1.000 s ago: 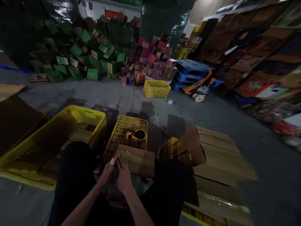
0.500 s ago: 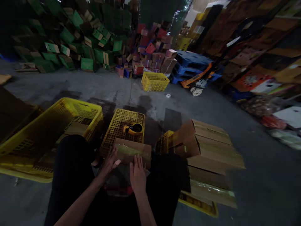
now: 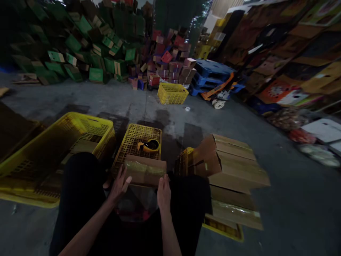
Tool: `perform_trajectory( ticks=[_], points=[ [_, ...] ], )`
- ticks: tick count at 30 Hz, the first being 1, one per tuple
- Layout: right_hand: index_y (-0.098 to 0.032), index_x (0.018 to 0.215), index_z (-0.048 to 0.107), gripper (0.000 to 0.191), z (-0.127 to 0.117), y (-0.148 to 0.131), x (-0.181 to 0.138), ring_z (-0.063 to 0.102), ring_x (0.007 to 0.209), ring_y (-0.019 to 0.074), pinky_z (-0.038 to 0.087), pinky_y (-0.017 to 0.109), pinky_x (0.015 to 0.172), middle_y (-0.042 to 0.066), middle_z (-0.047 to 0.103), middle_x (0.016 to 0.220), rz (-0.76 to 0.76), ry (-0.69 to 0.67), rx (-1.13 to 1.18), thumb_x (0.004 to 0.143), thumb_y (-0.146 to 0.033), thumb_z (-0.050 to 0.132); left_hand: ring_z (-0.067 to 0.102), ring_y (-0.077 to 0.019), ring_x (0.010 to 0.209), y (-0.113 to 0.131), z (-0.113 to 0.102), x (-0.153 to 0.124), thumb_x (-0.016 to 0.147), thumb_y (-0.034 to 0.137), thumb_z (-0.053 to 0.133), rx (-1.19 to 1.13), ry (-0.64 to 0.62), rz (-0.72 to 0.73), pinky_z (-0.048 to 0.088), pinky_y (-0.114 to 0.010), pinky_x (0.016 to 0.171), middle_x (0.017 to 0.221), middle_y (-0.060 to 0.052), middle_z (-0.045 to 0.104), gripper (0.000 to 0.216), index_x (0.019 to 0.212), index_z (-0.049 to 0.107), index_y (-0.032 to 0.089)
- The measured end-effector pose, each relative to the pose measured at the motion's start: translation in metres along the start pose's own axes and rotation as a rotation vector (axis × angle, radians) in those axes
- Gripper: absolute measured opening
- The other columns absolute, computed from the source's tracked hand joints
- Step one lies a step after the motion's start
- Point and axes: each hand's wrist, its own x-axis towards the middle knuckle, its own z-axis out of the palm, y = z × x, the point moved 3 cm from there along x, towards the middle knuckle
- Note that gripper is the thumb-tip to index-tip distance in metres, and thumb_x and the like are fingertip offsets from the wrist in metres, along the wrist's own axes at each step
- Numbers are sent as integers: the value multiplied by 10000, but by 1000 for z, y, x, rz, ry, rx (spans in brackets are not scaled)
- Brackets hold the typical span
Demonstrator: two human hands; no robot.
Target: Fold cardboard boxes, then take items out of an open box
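A brown cardboard box (image 3: 145, 170) with shiny tape across its top rests between my knees, against an upturned yellow crate (image 3: 133, 142). My left hand (image 3: 118, 185) lies against the box's left end with fingers spread. My right hand (image 3: 163, 193) is at the box's right end, fingers curled round its near corner. A yellow tape dispenser (image 3: 148, 145) sits on the crate just beyond the box. Below the box, between my legs, lies something dark with red that I cannot make out.
A big yellow crate (image 3: 53, 153) with cardboard inside stands at my left. Stacked flat cardboard boxes (image 3: 231, 167) lie on another yellow crate at my right. Farther off are a yellow basket (image 3: 172, 93), blue pallets (image 3: 213, 69), a pallet jack and heaps of green and red boxes.
My hands have spread apart from the middle to the two ends of the taped box. The view has tilted down slightly.
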Motion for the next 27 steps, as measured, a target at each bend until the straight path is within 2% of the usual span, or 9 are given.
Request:
perform_trajectory(
  ticks=[3, 6, 11, 16, 21, 27],
  points=[
    [-63, 1541, 357, 865, 13, -16, 2, 311, 1495, 278, 285, 420, 1203, 163, 350, 1597, -114, -49, -65, 976, -696, 190, 177, -311, 1538, -6, -10, 6, 1006, 430, 391, 111, 107, -29, 191, -515, 1245, 1676, -134, 165, 613, 1545, 372, 138],
    [-39, 1544, 334, 870, 26, -30, 3, 261, 1512, 296, 279, 457, 1201, 190, 280, 1622, -227, -19, -218, 983, -688, 188, 218, -329, 1525, -6, -10, 11, 993, 419, 412, 242, 130, 6, 203, -551, 1230, 1635, -167, 284, 590, 1498, 444, 115],
    [-52, 1517, 397, 785, 46, -52, -4, 227, 1518, 338, 186, 577, 1209, 193, 330, 1599, -392, 1, -488, 1013, -623, 212, 292, -337, 1497, 11, 5, 15, 990, 370, 440, 388, 46, 160, 197, -592, 1211, 1580, -174, 395, 528, 1467, 498, 151],
    [-78, 1496, 442, 664, 64, -78, -8, 302, 1495, 302, 221, 529, 1213, 169, 388, 1575, -541, -118, -493, 1045, -522, 240, 266, -309, 1509, 26, 26, 22, 969, 233, 400, 283, -107, 300, 259, -550, 1198, 1596, -136, 381, 533, 1495, 470, 187],
    [-80, 1500, 433, 616, 66, -83, -6, 298, 1499, 268, 234, 498, 1219, 155, 388, 1579, -568, -152, -445, 1055, -467, 255, 314, -306, 1484, 25, 34, 31, 939, 254, 444, 191, -159, 339, 264, -529, 1200, 1588, -119, 397, 589, 1527, 423, 228],
    [-91, 1503, 433, 635, 66, -78, -1, 300, 1497, 265, 236, 495, 1217, 151, 395, 1578, -551, -162, -455, 1051, -485, 225, 348, -284, 1458, 34, 30, 37, 926, 245, 476, 267, -155, 260, 203, -487, 1227, 1552, -93, 458, 588, 1513, 446, 226]
  ],
)
